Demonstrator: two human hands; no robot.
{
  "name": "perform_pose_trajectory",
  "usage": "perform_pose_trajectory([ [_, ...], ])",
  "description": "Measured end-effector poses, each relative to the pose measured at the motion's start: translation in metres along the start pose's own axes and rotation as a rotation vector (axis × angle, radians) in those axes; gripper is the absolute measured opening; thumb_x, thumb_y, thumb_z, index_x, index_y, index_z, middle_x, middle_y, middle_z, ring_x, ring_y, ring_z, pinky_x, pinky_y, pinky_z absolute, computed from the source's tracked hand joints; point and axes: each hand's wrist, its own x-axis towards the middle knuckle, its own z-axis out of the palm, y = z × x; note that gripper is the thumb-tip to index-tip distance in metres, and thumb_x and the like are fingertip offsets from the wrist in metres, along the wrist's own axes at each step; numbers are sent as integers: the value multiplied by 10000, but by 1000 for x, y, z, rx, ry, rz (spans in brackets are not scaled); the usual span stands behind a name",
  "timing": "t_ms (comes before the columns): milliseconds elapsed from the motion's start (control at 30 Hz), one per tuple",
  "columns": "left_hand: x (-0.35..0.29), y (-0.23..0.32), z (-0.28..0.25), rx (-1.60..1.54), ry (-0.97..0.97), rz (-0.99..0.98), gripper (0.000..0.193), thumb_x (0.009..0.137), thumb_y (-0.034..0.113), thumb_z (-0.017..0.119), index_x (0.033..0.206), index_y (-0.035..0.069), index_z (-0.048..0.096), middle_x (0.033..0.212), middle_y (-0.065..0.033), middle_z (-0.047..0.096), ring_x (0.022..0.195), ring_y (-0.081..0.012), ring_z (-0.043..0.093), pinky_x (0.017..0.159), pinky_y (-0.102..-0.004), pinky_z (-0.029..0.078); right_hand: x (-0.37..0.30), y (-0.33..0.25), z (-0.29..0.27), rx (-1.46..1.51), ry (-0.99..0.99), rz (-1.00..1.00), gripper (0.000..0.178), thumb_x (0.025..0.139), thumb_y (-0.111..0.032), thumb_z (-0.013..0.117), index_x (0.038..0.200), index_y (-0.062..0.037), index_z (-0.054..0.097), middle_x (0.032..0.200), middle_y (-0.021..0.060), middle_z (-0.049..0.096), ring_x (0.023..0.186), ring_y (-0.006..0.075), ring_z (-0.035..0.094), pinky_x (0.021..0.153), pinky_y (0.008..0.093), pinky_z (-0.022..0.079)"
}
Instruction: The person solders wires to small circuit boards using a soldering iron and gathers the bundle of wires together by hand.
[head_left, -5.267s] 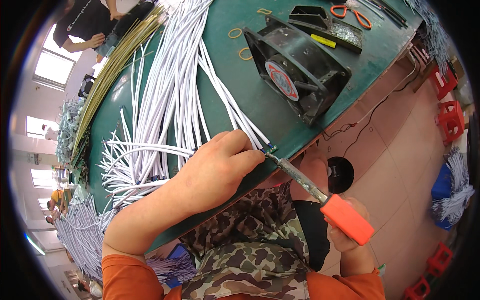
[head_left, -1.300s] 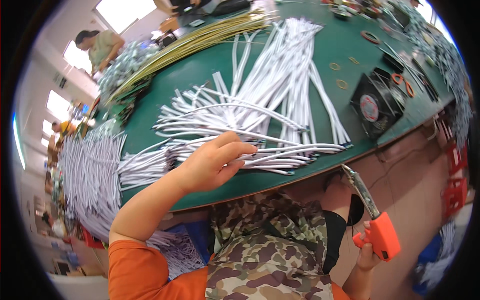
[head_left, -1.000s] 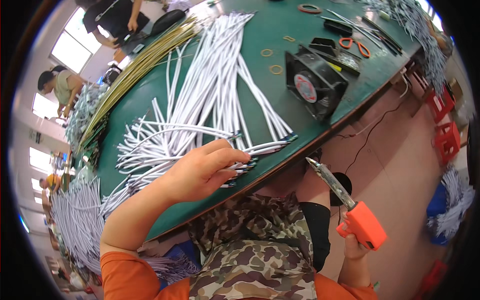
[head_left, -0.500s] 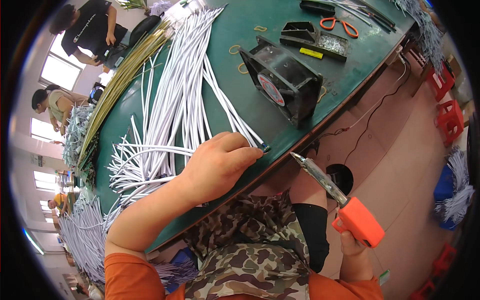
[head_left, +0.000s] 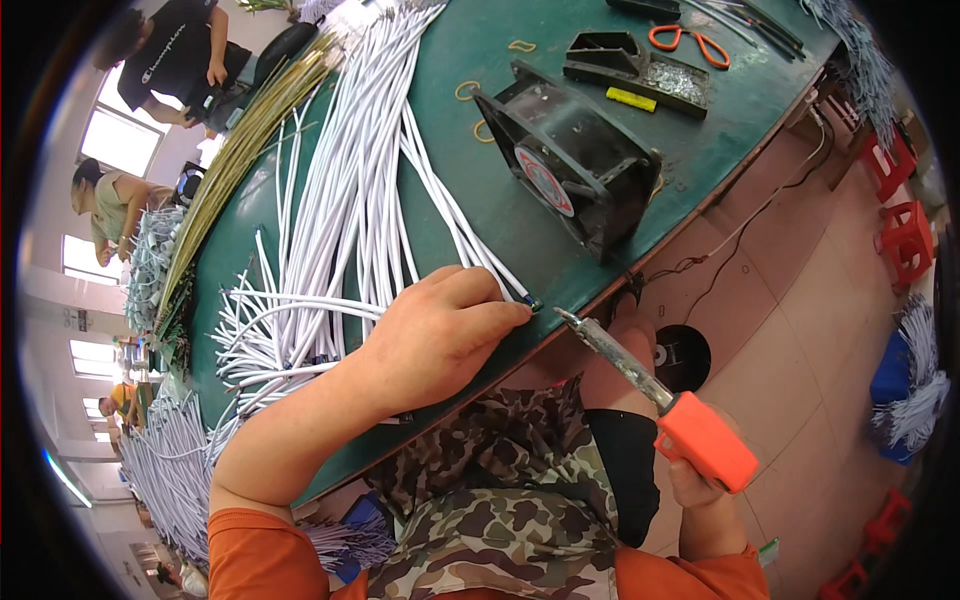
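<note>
My left hand point(head_left: 435, 325) is closed in a pinch at the table edge. A white cable point(head_left: 345, 303) runs into it from the left; my fingers hide the held end. At my fingertips lies the small dark-green end point(head_left: 533, 303) of other white cables point(head_left: 455, 215) that come down from the bundle. My right hand point(head_left: 690, 488) is wrapped round the orange-red handle of a soldering iron point(head_left: 705, 440). Its metal tip points up and left, just right of my left fingertips and apart from them.
A black fan point(head_left: 570, 160) stands on the green table point(head_left: 470, 50). Beyond it are a black tray point(head_left: 675, 85), a yellow block point(head_left: 631, 99) and orange-handled scissors point(head_left: 690, 45). A large white cable bundle point(head_left: 345, 150) fills the left side. People work at far left; red stools point(head_left: 905, 240) stand right.
The soldering iron in my right hand has moved left, its tip closer to the cable end. My left hand has barely shifted. The view has tilted slightly.
</note>
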Motion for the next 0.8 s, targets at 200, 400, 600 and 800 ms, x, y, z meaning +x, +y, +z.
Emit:
perform_pose_trajectory([
  [200,1,-5,0,-47,-33,-5,267,837,-13,724,1096,50,745,901,-110,650,815,-315,645,703,-417,510,6,1,5,-40,-2,-2,141,899,-162,690,935,-26,694,890,125,715,703,247,678,603,343,529],
  [400,2,-5,-2,-27,-58,4,279,837,-9,713,1108,50,743,914,-112,652,816,-319,645,707,-424,511,13,3,11,-41,-6,-56,123,894,-147,701,934,-31,708,840,112,712,691,260,677,611,354,531],
  [600,1,-5,0,-25,-48,12,288,835,-9,711,1115,52,740,924,-110,649,817,-317,644,706,-424,508,17,4,14,-11,-18,-47,99,898,-127,716,927,-32,709,822,92,708,704,256,683,618,352,534],
  [800,1,-5,1,-12,-44,8,297,834,-12,705,1123,52,736,920,-112,642,818,-323,639,704,-429,506,16,4,14,-87,-12,-73,82,896,-106,709,925,-29,711,827,92,710,708,259,688,625,353,543],
])
